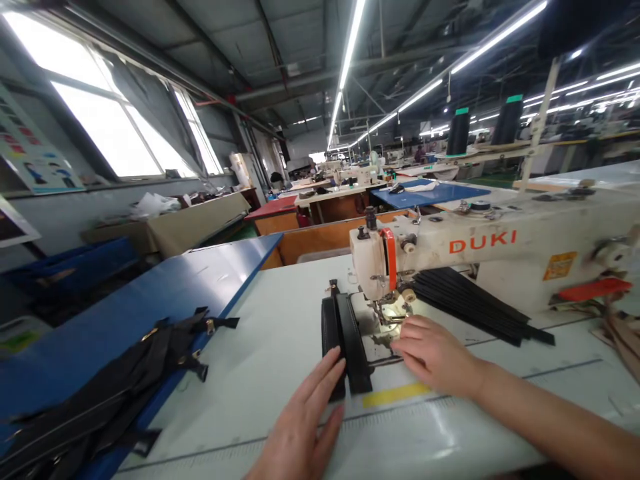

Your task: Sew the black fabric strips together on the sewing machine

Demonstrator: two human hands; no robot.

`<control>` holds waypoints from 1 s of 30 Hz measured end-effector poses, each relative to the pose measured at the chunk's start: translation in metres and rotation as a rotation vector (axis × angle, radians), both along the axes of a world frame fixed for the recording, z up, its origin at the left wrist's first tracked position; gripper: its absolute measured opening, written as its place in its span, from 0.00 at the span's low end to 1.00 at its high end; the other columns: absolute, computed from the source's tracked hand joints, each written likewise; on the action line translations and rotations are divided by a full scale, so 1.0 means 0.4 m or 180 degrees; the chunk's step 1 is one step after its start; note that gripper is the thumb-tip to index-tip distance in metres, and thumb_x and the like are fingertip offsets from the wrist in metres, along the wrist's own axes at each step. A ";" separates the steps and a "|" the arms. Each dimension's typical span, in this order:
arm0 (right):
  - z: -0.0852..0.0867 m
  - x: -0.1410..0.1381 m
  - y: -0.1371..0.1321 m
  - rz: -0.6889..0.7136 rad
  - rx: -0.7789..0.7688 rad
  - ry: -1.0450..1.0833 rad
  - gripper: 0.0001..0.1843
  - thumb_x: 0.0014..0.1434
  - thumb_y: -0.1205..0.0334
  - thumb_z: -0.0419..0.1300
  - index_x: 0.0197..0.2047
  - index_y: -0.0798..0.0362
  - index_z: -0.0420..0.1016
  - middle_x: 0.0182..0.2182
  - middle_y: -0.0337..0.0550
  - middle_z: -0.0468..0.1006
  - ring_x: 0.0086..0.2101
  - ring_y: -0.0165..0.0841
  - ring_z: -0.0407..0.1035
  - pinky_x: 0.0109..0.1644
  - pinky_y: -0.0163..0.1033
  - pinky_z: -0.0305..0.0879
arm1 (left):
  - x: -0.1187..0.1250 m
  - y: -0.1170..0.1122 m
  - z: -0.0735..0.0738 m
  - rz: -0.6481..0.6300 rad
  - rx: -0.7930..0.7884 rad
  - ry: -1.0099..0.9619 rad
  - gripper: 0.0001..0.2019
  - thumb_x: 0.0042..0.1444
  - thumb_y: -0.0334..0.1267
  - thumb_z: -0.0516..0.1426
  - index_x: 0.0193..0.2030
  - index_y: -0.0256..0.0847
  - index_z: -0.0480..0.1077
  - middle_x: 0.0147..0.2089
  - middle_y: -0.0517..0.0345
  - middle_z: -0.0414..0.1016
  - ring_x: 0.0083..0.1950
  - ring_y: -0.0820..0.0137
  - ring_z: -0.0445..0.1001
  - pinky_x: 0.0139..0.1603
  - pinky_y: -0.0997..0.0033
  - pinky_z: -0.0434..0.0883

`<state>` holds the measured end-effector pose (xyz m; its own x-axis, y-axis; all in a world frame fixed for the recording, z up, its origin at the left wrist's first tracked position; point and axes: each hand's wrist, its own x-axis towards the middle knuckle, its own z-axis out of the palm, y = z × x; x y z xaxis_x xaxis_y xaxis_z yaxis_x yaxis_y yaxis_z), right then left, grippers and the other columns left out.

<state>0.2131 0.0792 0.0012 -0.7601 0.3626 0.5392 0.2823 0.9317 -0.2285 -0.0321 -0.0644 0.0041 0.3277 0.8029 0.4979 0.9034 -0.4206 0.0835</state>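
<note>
Straps [354,343], black, lie on the pale table [273,327] left of the sewing machine [473,267] needle; left hand [303,420] touches their near part, thumb apart from fingers. Right hand [437,353] near needle plate [397,313], fingers together; cannot tell whether gripping anything.

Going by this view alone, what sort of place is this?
Most likely a sewing workshop or factory floor: a sewing machine marked DUKI is on the near table, large black thread cones stand behind it, and more worktables run back under long strip lights.
</note>
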 end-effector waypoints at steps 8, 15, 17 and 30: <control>0.019 -0.050 -0.097 0.0365 -0.0228 -0.0353 0.12 0.61 0.70 0.54 0.46 0.54 0.75 0.35 0.44 0.72 0.37 0.36 0.63 0.44 0.41 0.62 | -0.046 -0.044 -0.023 -0.0189 0.0026 0.0542 0.20 0.64 0.37 0.51 0.63 0.42 0.63 0.64 0.51 0.67 0.62 0.64 0.68 0.59 0.66 0.67; 0.007 -0.052 -0.106 0.0412 -0.0410 -0.0141 0.10 0.62 0.69 0.52 0.34 0.54 0.73 0.31 0.42 0.71 0.33 0.33 0.61 0.39 0.39 0.58 | -0.062 -0.060 -0.016 -0.0154 0.0054 0.0417 0.16 0.64 0.38 0.52 0.58 0.45 0.68 0.61 0.53 0.70 0.58 0.65 0.72 0.56 0.70 0.70; 0.005 -0.051 -0.105 0.0360 -0.0464 -0.0034 0.10 0.62 0.69 0.52 0.30 0.54 0.71 0.28 0.41 0.70 0.32 0.32 0.61 0.37 0.39 0.57 | -0.066 -0.067 -0.018 0.0001 -0.0017 0.0254 0.16 0.64 0.38 0.53 0.58 0.45 0.67 0.58 0.52 0.73 0.55 0.66 0.74 0.54 0.73 0.72; -0.026 -0.048 -0.074 0.0417 0.0059 0.0011 0.15 0.64 0.69 0.50 0.26 0.52 0.68 0.24 0.42 0.69 0.26 0.31 0.67 0.29 0.35 0.62 | -0.012 0.291 -0.006 0.1180 -0.0985 -0.0415 0.19 0.64 0.36 0.55 0.61 0.40 0.63 0.63 0.46 0.64 0.62 0.56 0.65 0.61 0.45 0.62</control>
<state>0.1938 0.0495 -0.0093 -0.7984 0.2504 0.5477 0.1573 0.9646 -0.2118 -0.0367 0.0520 0.0017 -0.0566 0.9701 0.2359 0.9612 -0.0110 0.2757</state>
